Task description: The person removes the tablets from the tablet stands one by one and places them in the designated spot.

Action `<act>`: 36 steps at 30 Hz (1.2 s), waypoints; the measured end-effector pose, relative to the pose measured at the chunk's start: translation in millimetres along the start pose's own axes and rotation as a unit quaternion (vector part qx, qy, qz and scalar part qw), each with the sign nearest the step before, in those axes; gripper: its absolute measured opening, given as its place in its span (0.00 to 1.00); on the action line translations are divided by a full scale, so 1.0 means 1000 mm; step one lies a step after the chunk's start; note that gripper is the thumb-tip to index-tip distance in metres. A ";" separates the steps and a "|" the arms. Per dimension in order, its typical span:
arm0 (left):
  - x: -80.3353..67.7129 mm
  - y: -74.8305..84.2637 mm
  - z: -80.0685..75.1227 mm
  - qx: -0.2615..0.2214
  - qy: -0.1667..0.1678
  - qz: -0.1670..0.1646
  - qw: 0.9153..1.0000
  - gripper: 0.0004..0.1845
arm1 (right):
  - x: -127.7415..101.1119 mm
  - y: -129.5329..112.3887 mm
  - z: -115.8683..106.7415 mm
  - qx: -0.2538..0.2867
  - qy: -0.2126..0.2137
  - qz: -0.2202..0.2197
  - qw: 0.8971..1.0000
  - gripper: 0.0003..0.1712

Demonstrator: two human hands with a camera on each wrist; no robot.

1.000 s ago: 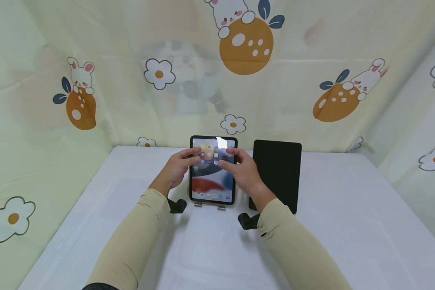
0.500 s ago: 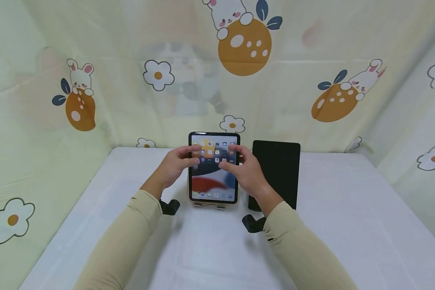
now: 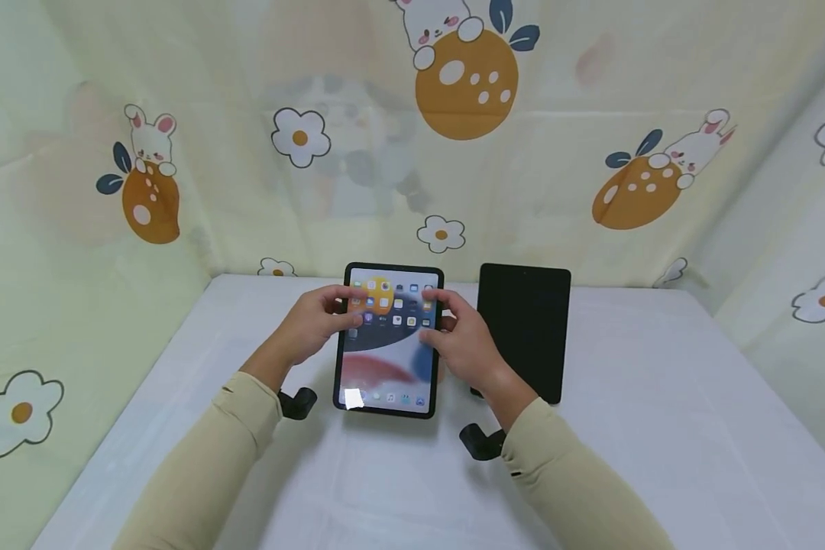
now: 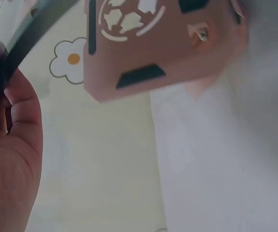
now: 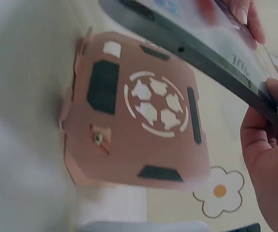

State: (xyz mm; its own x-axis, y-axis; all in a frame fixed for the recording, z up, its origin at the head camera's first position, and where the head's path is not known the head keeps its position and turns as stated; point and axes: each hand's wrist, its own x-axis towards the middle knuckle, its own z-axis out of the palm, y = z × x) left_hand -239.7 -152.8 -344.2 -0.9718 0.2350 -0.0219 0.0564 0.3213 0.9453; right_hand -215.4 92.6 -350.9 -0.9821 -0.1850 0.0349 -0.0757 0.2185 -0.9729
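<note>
pink plastic with a football cut-out, that's the stand (image 5: 139, 116), and it sits behind and under the lit tablet (image 3: 388, 340), apart from it in both wrist views. the tablet is held up off the stand, over the white tabletop (image 3: 660, 428), so its weight is in the person's grip, not on the stand. the left hand (image 3: 312, 325) pinches the left edge, thumb on the glass and fingers behind; the right hand (image 3: 464, 340) clamps the right edge the same way. holding both long edges keeps the screen level and facing the person. a second, dark tablet (image 3: 522, 328) lies just to the right, untouched.
</note>
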 end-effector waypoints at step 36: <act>-0.039 -0.075 -0.057 0.017 -0.020 -0.079 0.997 0.25 | -0.007 0.034 0.082 -0.026 -0.020 0.022 0.999 0.27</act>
State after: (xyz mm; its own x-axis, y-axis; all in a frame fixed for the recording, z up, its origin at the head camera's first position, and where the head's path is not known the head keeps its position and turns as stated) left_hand -219.5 -238.3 -396.2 -0.9590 0.2162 -0.1830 -0.0877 0.3878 0.9176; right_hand -196.5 22.3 -402.7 -0.9771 -0.2120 -0.0184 -0.0419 0.2766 -0.9601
